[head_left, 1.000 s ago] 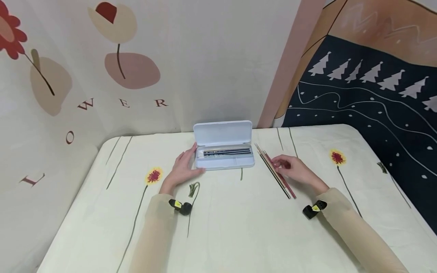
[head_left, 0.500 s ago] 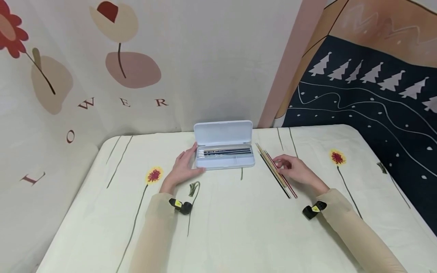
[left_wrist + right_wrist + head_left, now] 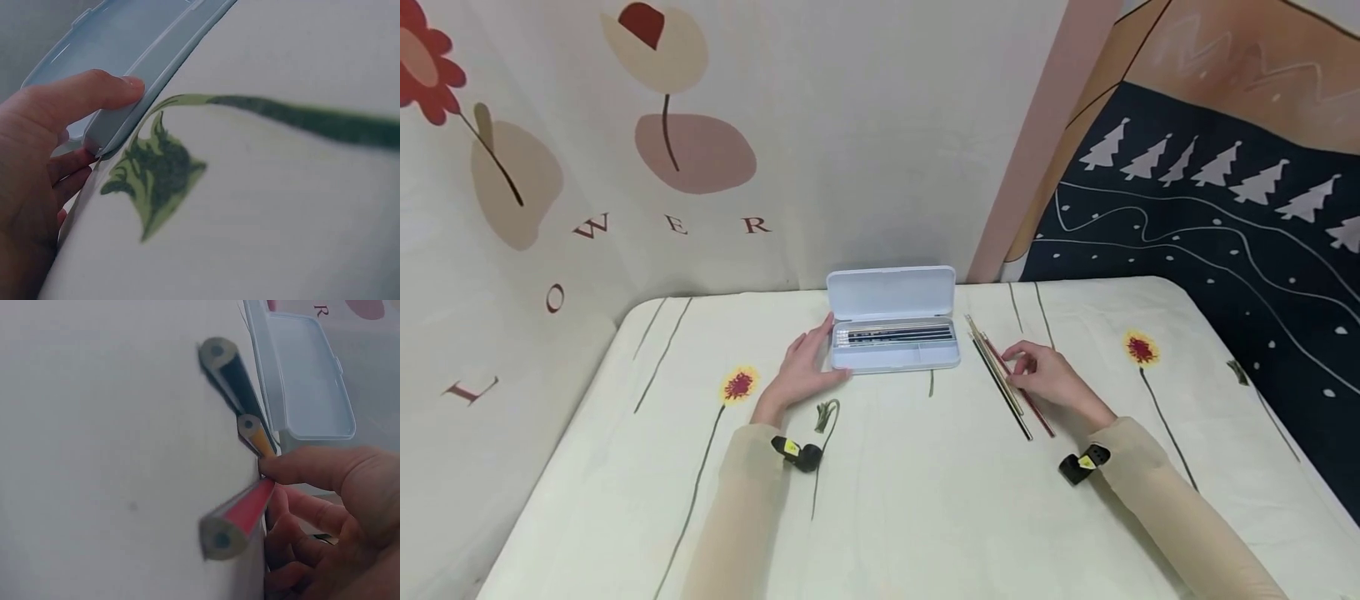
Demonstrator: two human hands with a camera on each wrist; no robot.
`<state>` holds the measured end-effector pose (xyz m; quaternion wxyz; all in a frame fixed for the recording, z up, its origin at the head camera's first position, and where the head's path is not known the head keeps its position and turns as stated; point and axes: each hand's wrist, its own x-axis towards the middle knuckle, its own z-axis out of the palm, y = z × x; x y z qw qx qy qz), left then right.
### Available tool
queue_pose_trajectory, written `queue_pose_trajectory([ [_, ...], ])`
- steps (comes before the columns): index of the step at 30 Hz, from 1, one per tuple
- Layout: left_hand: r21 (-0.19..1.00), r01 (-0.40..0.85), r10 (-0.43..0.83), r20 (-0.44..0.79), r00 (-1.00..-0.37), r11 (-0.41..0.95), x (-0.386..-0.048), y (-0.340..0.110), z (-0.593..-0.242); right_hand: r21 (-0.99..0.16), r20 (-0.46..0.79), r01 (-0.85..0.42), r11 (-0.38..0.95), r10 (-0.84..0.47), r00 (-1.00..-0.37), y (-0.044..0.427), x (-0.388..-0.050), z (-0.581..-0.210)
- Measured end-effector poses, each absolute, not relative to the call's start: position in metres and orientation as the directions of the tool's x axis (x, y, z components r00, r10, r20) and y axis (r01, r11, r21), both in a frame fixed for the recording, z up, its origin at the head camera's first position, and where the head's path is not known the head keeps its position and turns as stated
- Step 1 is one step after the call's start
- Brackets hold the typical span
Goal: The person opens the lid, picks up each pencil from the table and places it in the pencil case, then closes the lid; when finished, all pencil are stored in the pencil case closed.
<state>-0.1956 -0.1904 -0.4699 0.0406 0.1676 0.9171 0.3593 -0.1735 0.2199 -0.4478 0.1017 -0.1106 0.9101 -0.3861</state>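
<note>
A pale blue pencil case (image 3: 895, 358) stands open at the back of the table, lid raised, with several dark blue pencils (image 3: 898, 334) in its rear section. My left hand (image 3: 801, 375) grips the case's left end, thumb on the front wall and fingers at the side. To the right of the case lie a black pencil (image 3: 1002, 388), a gold-yellow pencil (image 3: 1009, 392) and a red pencil (image 3: 1037, 417). My right hand (image 3: 1047, 377) pinches the red pencil near its middle with thumb and forefinger. The right wrist view shows the red pencil's blunt end (image 3: 222, 539) apart from the others.
A white cloth (image 3: 925, 500) printed with flowers covers the table. Its back edge meets a light wall hanging (image 3: 865, 167), and a dark one with trees (image 3: 1195, 217) hangs at the right. The raised lid (image 3: 891, 292) stands close to the light hanging.
The gold-yellow pencil has slid and now lies against the black one. A gap has opened between these two and the red pencil as my right hand shifted slightly right. My left hand stayed put.
</note>
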Motion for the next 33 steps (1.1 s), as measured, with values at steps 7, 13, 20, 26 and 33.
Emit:
queue_pose_trajectory([
  [7, 0.671, 0.281, 0.337, 0.050, -0.940, 0.686, -0.196, -0.191, -0.471, -0.720, -0.047, -0.125, 0.683, -0.228, -0.972, 0.219, -0.172, -0.452],
  [13, 0.673, 0.280, 0.335, 0.051, -0.941, 0.684, -0.196, -0.191, -0.473, -0.750, 0.033, -0.132, 0.648, -0.163, -0.986, 0.219, -0.171, -0.453],
  [20, 0.667, 0.280, 0.336, 0.046, -0.941, 0.691, -0.198, -0.192, -0.473, -0.769, 0.070, -0.164, 0.618, -0.172, -0.983, 0.219, -0.172, -0.450],
  [26, 0.664, 0.276, 0.336, 0.040, -0.941, 0.695, -0.197, -0.192, -0.473, -0.787, 0.060, -0.168, 0.594, -0.197, -0.979, 0.216, -0.174, -0.446],
  [33, 0.666, 0.269, 0.335, 0.030, -0.942, 0.696, -0.195, -0.190, -0.469, -0.811, 0.058, -0.189, 0.553, -0.246, -0.968, 0.208, -0.178, -0.444],
])
